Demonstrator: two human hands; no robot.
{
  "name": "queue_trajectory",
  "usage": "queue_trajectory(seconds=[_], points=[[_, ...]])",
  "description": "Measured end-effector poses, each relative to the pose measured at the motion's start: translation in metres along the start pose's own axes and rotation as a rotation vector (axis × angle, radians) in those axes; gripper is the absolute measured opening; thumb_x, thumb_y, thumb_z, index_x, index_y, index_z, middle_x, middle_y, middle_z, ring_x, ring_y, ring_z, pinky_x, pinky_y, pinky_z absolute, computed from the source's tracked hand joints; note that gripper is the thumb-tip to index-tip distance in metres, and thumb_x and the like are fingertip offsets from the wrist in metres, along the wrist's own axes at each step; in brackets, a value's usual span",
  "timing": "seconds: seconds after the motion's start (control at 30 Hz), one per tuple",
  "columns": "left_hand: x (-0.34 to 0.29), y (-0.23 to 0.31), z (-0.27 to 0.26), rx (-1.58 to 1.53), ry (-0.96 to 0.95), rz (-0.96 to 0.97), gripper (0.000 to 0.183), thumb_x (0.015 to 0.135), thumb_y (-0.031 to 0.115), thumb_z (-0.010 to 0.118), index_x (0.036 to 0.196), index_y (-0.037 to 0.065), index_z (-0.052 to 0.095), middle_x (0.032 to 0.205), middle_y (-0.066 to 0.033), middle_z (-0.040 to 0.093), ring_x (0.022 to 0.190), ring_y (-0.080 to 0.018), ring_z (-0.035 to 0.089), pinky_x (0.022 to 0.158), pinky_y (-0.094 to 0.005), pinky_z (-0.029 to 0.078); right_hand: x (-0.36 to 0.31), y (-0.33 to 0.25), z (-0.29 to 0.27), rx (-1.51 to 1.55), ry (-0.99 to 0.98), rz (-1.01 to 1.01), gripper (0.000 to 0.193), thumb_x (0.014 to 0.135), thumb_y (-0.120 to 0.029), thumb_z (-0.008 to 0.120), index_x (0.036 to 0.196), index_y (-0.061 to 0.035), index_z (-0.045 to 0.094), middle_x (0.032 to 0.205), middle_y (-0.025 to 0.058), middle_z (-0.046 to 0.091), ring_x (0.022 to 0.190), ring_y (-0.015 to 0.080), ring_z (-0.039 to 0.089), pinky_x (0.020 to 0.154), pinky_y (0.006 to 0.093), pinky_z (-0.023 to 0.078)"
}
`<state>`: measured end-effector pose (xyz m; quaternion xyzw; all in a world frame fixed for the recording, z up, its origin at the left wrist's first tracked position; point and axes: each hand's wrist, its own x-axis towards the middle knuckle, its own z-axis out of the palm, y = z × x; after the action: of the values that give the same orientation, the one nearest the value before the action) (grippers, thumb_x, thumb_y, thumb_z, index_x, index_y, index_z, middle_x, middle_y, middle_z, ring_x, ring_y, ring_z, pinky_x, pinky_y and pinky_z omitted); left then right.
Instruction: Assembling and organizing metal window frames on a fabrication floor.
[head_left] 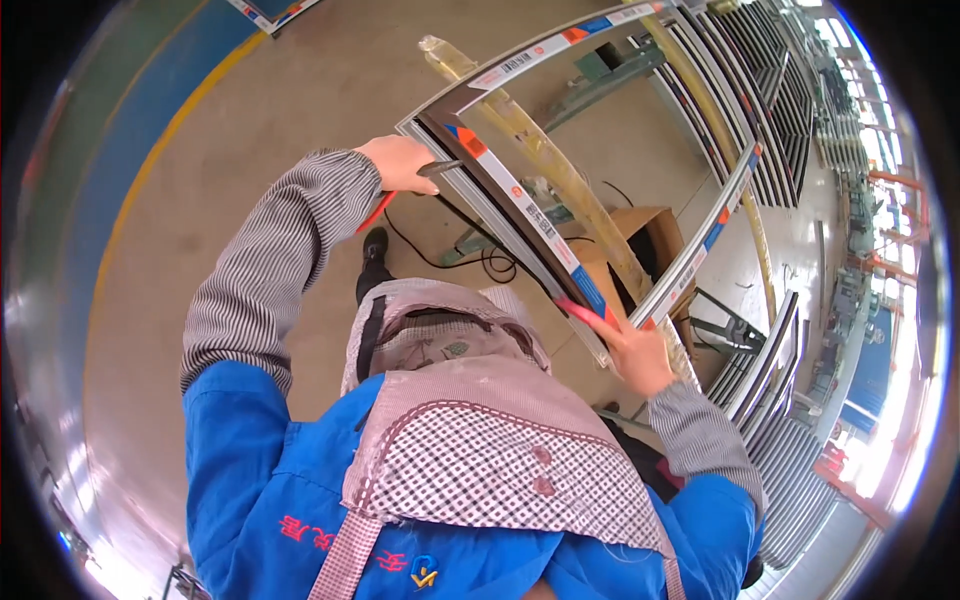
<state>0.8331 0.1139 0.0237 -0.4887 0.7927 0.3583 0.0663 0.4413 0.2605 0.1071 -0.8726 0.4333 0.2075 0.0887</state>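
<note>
My left hand [400, 165] is closed around a red-handled tool [376, 212] with a grey metal tip. I cannot tell whether it is scissors or pliers. It is beside the near left corner of a metal window frame [480, 205]. A thin black strip [470, 220] runs from below this hand along the frame's near side. Farther right, my right hand [640, 355] grips a slim pink-red tool [585, 312], its end against the frame's near side close to the right corner. Labels with orange and blue patches [535, 212] line the frame.
Yellowish wrapped support bars [570, 180] pass beneath the frame. Below it are an open cardboard box [650, 225] and black cable loops [498, 266] on the floor. Stacked metal profiles [770, 90] stand at right. A yellow floor line [165, 140] curves along the left.
</note>
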Motion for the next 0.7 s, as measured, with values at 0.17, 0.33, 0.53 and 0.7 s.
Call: queue_trajectory(seconds=[0.17, 0.33, 0.53, 0.7], points=[[0.021, -0.015, -0.001, 0.005, 0.034, 0.183, 0.034, 0.071, 0.037, 0.062, 0.089, 0.008, 0.062, 0.083, -0.0144, 0.062, 0.083, -0.0315, 0.06, 0.073, -0.0423, 0.046, 0.1, -0.044, -0.024, -0.076, 0.105, -0.044, 0.065, 0.074, -0.004, 0.053, 0.131, -0.0317, 0.039, 0.071, 0.0088, 0.052, 0.05, 0.0241, 0.056, 0.04, 0.0333, 0.044], [0.014, -0.055, -0.026, 0.109, -0.007, 0.136, 0.027, 0.065, 0.024, 0.062, 0.085, 0.006, 0.061, 0.079, -0.0163, 0.062, 0.078, -0.034, 0.06, 0.069, -0.043, 0.047, 0.13, -0.057, -0.05, -0.016, 0.09, -0.013, 0.058, 0.076, -0.008, 0.053, 0.127, -0.0332, 0.043, 0.068, 0.0092, 0.052, 0.051, 0.0245, 0.056, 0.041, 0.0355, 0.043], [0.021, -0.156, -0.082, 0.134, 0.341, -0.159, 0.021, 0.068, 0.016, 0.057, 0.086, 0.009, 0.063, 0.084, -0.0146, 0.063, 0.083, -0.033, 0.061, 0.069, -0.0429, 0.049, 0.129, -0.06, -0.063, -0.045, 0.006, 0.02, 0.06, 0.075, -0.007, 0.053, 0.128, -0.0327, 0.042, 0.07, 0.0084, 0.054, 0.052, 0.0242, 0.058, 0.043, 0.0365, 0.046], [0.06, -0.17, -0.086, 0.016, 0.488, -0.222, 0.018, 0.07, 0.012, 0.055, 0.085, 0.007, 0.063, 0.086, -0.016, 0.063, 0.085, -0.0329, 0.06, 0.073, -0.0417, 0.049, 0.27, -0.111, -0.093, -0.068, 0.183, 0.038, 0.05, 0.079, -0.011, 0.051, 0.124, -0.0315, 0.046, 0.068, 0.0086, 0.055, 0.053, 0.026, 0.058, 0.044, 0.0382, 0.046]])
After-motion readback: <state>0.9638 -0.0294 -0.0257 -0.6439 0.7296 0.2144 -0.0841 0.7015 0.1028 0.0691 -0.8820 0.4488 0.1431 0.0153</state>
